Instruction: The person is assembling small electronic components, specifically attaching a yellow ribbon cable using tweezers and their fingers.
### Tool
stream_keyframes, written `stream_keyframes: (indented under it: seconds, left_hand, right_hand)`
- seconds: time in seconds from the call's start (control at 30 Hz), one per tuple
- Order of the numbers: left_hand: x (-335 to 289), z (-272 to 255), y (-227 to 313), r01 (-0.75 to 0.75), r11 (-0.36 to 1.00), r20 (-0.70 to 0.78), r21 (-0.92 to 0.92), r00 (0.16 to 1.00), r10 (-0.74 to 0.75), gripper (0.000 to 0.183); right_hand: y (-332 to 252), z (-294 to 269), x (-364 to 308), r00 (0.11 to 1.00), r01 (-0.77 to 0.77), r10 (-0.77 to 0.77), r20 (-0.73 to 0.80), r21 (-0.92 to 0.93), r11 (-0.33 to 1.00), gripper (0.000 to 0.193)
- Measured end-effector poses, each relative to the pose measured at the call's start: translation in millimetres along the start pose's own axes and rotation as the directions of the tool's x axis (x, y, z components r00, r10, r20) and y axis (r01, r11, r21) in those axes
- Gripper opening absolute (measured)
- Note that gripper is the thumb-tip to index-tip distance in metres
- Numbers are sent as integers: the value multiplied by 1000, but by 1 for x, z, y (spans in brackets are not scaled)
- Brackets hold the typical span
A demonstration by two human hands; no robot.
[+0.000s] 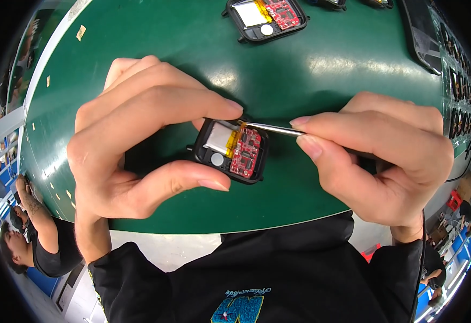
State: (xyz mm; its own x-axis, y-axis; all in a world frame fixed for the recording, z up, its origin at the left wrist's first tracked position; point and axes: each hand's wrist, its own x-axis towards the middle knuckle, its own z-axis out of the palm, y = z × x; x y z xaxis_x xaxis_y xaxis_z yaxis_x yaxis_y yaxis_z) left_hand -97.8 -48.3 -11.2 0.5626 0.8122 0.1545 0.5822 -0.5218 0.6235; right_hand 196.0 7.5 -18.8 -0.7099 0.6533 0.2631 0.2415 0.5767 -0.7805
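Observation:
Between the thumb and fingers of my left hand [133,134] is a small black device housing [199,153], its open side facing up. Inside it sit a silver battery [219,137] with yellow tape, a red circuit board [247,153] and a round white disc [217,159]. My right hand [386,151] pinches a slim metal tool, apparently tweezers [275,129], between thumb and forefinger. Its tip reaches the housing's upper edge, near the top of the yellow tape. Whether the tip grips anything there is too small to tell.
Another open housing [302,22] with a battery and red board lies on the green table [300,70] at the far side. Parts of similar housings show at the top edge. A dark tray [421,40] and packed parts [458,89] stand at the right. Other people sit nearby.

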Motion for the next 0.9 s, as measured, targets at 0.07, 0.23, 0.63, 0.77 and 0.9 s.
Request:
stream_keyframes:
  seconds: [0.07, 0.23, 0.63, 0.77, 0.9]
  left_hand:
    - [0, 0, 0, 12, 1000, 3, -10, 1000, -12, 76]
    - [0, 0, 0, 4, 1000, 7, -2, 1000, -4, 75]
    - [0, -2, -2, -15, 1000, 35, 19, 999, 15, 74]
    - [-1, -3, 0, -8, 1000, 32, 19, 999, 8, 74]
    - [0, -1, -1, -9, 1000, 30, 8, 1000, 9, 74]
  right_hand:
    - [-1, 0, 0, 1000, -2, 2, 1, -16, 1000, 22]
    - [-1, -1, 1, 1000, 7, -6, 20, -35, 999, 23]
    - [-1, -2, 2, 999, 6, -4, 38, -50, 999, 24]
    - [-1, 1, 2, 1000, 19, -19, 12, -22, 1000, 25]
    - [3, 3, 1, 998, 53, -53, 17, -36, 998, 25]
